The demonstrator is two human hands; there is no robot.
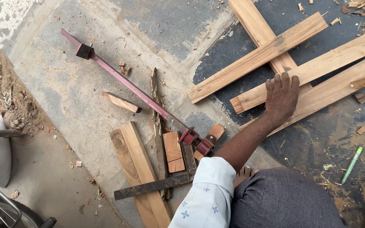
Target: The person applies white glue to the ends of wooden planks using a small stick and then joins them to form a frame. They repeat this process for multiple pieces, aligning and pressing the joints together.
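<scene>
Concrete floor (64, 93), grey, dusted with chips; a dark patch spreads toward the upper right, where the timber lies.

Several pale planks sit fanned on that patch. Their long axes run lower left to upper right, and one plank (258, 57) crosses over another that points the opposite way. The plank under the hand (313, 69) lies on the same diagonal, its near sawn end pointing down-left toward the person.

Long red bar clamp (132, 86) stretches across the floor from upper left down to its head by the knee, well left of the planks. Short offcuts and a dark flat file (151, 187) lie below it.

One arm is in view, reaching out from a pale sleeve; which arm it is cannot be told for certain, it reads as the right. Right hand (281, 96) lies palm down, fingers spread and flat, resting on the plank near its lower end. Grip is apart, nothing clamped. The plank runs away from the hand up and right, so most of its length sits beyond the fingertips. The other hand is out of view.

Green pen (352, 164) on the floor, lower right, well apart from the hand.
</scene>
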